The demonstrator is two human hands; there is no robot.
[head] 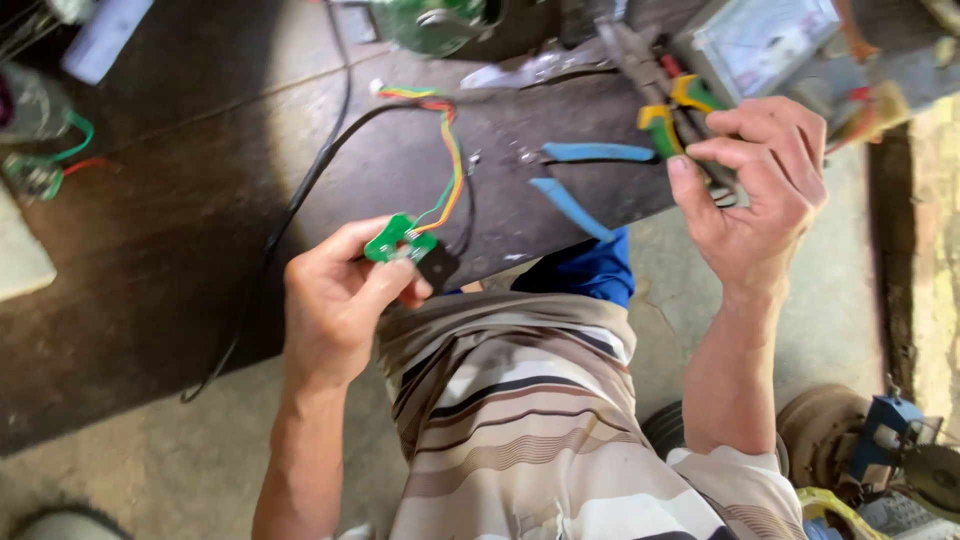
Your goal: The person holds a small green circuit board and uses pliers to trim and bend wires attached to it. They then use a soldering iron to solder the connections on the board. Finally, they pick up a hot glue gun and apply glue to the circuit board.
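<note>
Green is what I see first: a small green circuit board [398, 240] pinched in my left hand [335, 305], just left of the frame's centre. Thumb and forefinger are closed on the board's lower edge, the other fingers curled in under it, and a small dark part hangs from the board beside my fingertips. A bundle of thin coloured wires [450, 160], red, yellow, orange and green, rises from the board and curves toward the upper middle, ending at a small white plug.

My right hand [765, 190] sits in the upper right, fingers wrapped shut around a pair of pliers with green and yellow handles [672, 115]; the metal nose points up and left, over the edge of a pale meter box [760, 40]. Just left of that hand, a second tool with 2 blue handles [580, 180] lies on the dark wooden bench [180, 230], the handles spread apart.

A black cable [300, 200] runs from the top of the bench down toward the lower left and off its edge. At the far left edge, a small part with green and red leads [45, 160] rests on the bench. Below my hands, my striped shirt [510, 420] fills the lower middle of the frame.
</note>
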